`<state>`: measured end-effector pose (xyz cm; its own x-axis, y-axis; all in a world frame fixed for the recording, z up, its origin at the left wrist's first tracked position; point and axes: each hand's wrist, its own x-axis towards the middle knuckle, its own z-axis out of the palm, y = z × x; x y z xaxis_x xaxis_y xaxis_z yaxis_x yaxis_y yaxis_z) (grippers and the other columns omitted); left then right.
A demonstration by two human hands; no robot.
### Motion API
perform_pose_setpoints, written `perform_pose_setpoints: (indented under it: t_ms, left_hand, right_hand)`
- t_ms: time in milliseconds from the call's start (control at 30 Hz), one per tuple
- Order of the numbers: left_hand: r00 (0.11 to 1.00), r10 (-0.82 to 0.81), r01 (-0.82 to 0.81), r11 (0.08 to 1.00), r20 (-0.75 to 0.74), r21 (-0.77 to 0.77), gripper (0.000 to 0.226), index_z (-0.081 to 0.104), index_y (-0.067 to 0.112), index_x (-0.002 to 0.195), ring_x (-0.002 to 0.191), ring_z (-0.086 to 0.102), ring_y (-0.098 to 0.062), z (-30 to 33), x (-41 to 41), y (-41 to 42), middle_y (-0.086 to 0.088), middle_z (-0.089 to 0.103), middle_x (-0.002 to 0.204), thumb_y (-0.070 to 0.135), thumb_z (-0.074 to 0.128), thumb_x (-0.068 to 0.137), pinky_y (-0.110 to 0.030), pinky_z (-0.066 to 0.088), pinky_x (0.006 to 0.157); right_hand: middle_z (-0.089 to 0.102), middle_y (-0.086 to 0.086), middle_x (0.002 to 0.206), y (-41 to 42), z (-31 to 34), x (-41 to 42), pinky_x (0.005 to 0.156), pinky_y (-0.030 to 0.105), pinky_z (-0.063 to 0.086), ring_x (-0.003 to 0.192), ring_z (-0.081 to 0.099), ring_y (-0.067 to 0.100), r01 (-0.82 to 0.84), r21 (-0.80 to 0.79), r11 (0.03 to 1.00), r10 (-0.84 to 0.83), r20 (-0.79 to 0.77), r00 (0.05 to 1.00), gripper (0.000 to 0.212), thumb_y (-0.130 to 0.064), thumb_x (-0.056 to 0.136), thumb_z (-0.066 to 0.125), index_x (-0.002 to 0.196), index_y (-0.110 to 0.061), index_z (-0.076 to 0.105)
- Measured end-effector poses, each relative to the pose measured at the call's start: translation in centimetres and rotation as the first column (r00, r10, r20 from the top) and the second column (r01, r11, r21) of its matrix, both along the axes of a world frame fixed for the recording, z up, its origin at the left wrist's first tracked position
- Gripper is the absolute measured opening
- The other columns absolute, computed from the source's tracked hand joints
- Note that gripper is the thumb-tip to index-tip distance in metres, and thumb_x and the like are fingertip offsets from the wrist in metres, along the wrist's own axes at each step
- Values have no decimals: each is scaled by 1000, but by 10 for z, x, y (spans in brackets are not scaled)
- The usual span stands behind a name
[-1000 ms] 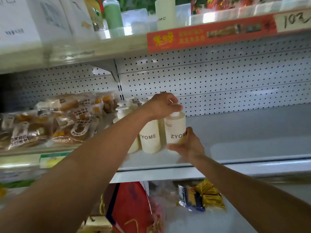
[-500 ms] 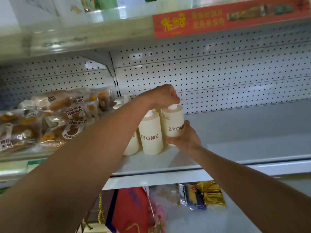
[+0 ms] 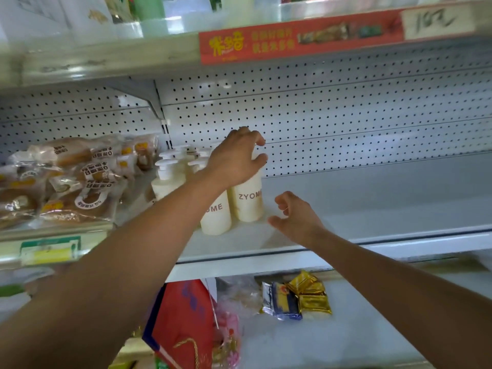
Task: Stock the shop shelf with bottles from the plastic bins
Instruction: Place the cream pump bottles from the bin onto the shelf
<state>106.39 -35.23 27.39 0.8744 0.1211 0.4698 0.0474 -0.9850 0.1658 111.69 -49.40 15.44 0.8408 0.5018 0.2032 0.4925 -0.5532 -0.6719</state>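
Our left hand (image 3: 235,158) reaches over the top of the right-hand bottle (image 3: 247,199), fingers curved above its cap; whether they grip the cap or only hover at it we cannot tell, since the hand hides the top. Our right hand (image 3: 294,219) hangs just right of that bottle, apart from it, fingers loosely curled and holding nothing. The bottle stands upright on the shelf (image 3: 372,198), cream-coloured, lettered ZYOME, and touches or nearly touches a second bottle (image 3: 215,217) of the same kind set a little nearer the shelf's front edge. Behind and to the left stand more pump bottles (image 3: 167,177), their white pump heads crowded together. The shelf is a pale grey board with a white front lip, and most of it to the right lies bare. Behind it runs a white pegboard (image 3: 346,115) dotted with holes. Left of the bottles, on the neighbouring shelf section, lies a heap of wrapped buns (image 3: 66,179) in clear plastic. Above, the next shelf carries a red price strip (image 3: 300,38) with yellow characters. Below, on a lower shelf, lie gold and blue packets (image 3: 298,296) and, to their left, a red bag (image 3: 183,323).
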Motion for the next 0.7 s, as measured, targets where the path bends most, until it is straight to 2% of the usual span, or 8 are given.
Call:
perform_pose_setpoints:
  t_ms: [100, 233, 400, 500, 600, 700]
  left_hand:
    - [997, -40, 42, 998, 64, -35, 27, 59, 24, 117, 110, 54, -14, -22, -17, -35, 4, 56, 120, 34, 55, 93, -35, 47, 89]
    - [999, -35, 33, 989, -12, -141, 18, 63, 28, 107, 89, 63, -10, -56, -31, -87, 14, 65, 106, 35, 58, 91, -36, 53, 84]
    - [994, -42, 10, 959, -106, -283, 17, 65, 29, 104, 82, 64, -9, -103, -39, -149, 15, 68, 96, 36, 62, 90, -36, 54, 82]
    - [985, -52, -18, 916, -163, -402, 11, 66, 32, 97, 83, 64, -8, -142, -44, -185, 18, 67, 91, 37, 64, 88, -35, 54, 85]
    - [960, -81, -64, 867, -267, -494, 4, 66, 31, 88, 82, 64, -7, -191, -51, -224, 17, 67, 83, 35, 65, 87, -34, 52, 85]
    - [926, -138, -98, 810, -351, -578, 2, 65, 29, 84, 74, 63, -8, -247, -56, -259, 14, 65, 77, 30, 67, 86, -36, 52, 85]
  right_hand:
    - [61, -7, 119, -45, 1, -6, 88, 30, 49, 104, 57, 9, -12, -40, 999, 16, 113, 993, 34, -31, 90, 64, 122, -21, 55]
    - [65, -9, 107, -110, -1, -11, 85, 31, 52, 97, 61, 11, 27, -56, 998, -17, 170, 985, 23, -31, 90, 62, 112, -24, 60]
    - [67, -12, 98, -195, -14, -14, 77, 27, 49, 91, 62, 12, 63, -106, 992, -42, 188, 981, 15, -28, 90, 60, 105, -27, 63]
    - [63, -14, 90, -239, -34, -15, 73, 25, 43, 86, 59, 12, 99, -145, 984, -79, 137, 987, 11, -27, 89, 59, 100, -28, 64]
    - [63, -14, 89, -276, -71, -13, 71, 25, 44, 84, 60, 12, 81, -209, 975, -81, 10, 997, 12, -29, 89, 58, 99, -29, 63]
    - [64, -12, 94, -303, -116, -14, 76, 27, 46, 88, 60, 12, 23, -300, 954, -69, -143, 987, 17, -29, 87, 59, 103, -29, 64]
